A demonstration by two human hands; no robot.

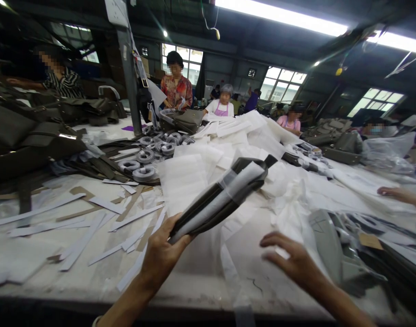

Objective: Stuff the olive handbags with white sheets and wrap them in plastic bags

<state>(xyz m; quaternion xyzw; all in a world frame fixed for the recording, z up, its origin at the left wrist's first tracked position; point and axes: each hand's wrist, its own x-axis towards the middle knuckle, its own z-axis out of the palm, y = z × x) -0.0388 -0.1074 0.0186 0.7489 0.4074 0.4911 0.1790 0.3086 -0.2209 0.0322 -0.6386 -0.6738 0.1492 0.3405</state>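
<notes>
My left hand (pixel 165 252) is closed around the lower end of a folded dark strap (pixel 224 195). A white strip runs along the strap's middle, with a clear band around the bundle. The strap tilts up to the right, above the white sheets (pixel 185 175). My right hand (pixel 284 254) hovers over the table to the right, fingers apart and holding nothing. Beside it stands a grey-green plastic device (pixel 325 243), partly blurred; I cannot make out its kind. Crumpled white wrapping (pixel 291 209) lies just beyond my right fingers.
White and brown paper strips (pixel 81 240) are scattered at left on the table (pixel 98 288). Coiled straps (pixel 144 172) lie behind them, with dark bags (pixel 33 131) heaped left. A metal post (pixel 131 86) rises behind. Another person's hand (pixel 398 194) reaches in at right; several people work beyond.
</notes>
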